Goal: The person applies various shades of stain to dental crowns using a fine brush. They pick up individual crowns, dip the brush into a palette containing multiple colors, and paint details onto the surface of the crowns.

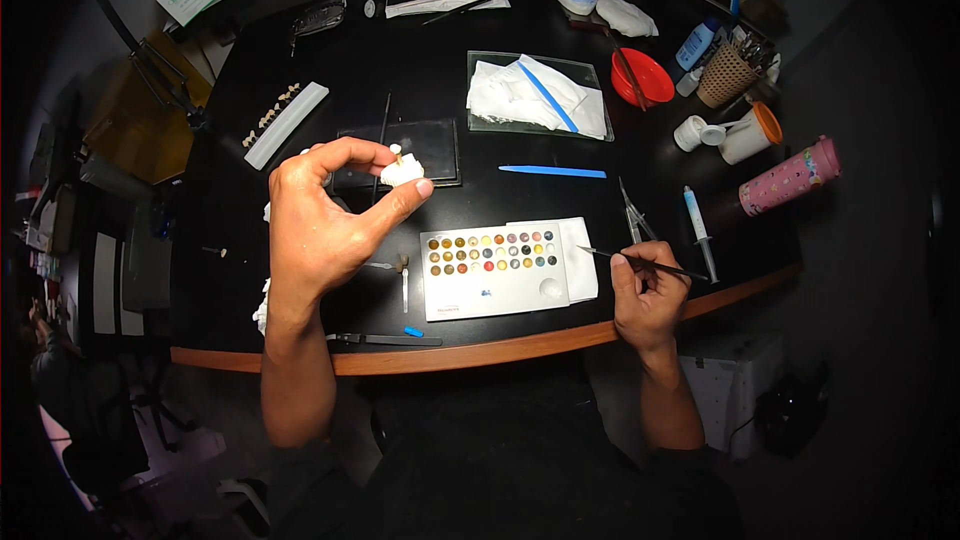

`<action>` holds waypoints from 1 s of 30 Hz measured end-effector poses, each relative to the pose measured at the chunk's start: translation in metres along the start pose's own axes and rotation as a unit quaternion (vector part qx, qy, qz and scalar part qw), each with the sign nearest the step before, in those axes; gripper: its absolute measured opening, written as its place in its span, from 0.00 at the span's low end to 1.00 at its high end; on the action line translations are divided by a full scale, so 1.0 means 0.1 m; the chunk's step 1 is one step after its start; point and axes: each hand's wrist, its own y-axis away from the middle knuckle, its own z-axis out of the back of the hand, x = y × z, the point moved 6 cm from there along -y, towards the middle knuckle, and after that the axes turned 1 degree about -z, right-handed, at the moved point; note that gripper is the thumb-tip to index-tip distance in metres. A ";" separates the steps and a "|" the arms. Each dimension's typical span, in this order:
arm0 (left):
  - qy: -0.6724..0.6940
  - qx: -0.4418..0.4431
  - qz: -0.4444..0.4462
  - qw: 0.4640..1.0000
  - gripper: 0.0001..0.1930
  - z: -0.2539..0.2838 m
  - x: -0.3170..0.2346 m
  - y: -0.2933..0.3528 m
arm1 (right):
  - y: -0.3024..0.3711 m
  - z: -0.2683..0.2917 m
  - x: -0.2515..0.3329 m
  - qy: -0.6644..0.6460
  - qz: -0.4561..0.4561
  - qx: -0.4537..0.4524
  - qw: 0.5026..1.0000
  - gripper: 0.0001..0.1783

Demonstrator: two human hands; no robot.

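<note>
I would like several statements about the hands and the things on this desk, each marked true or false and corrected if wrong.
1. The left hand holds a small white piece. True.
2. The paint palette lies to the left of the right hand. True.
3. The right hand is empty. False: it holds a thin dark tool.
4. A blue strip lies across white tissue on the glass plate. True.
5. The bowl is to the left of the glass plate. False: the red bowl is to its right.

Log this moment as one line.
left hand: pinching small white piece | right hand: holding thin brush | white palette: on black table
</note>
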 end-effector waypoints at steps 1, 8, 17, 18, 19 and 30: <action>-0.002 -0.002 -0.012 1.000 0.13 0.01 -0.01 0.00 | 0.00 0.02 0.03 0.016 0.008 0.002 1.000 0.06; 0.016 -0.013 0.024 1.000 0.17 -0.02 0.04 0.01 | 0.04 0.12 0.07 0.063 0.040 0.027 0.997 0.10; -0.005 -0.007 -0.013 1.000 0.13 -0.03 0.04 0.03 | 0.12 -0.07 0.25 -0.165 -0.074 0.043 0.983 0.08; -0.004 -0.006 -0.012 1.000 0.13 -0.04 0.03 0.03 | 0.13 -0.12 0.26 -0.190 -0.075 0.078 0.976 0.07; -0.005 -0.014 0.000 1.000 0.15 -0.03 0.04 0.03 | 0.13 -0.13 0.25 -0.190 -0.076 0.079 0.976 0.07; 0.012 -0.022 0.018 1.000 0.16 -0.03 0.06 0.05 | 0.16 -0.20 0.19 -0.142 -0.068 0.086 0.984 0.01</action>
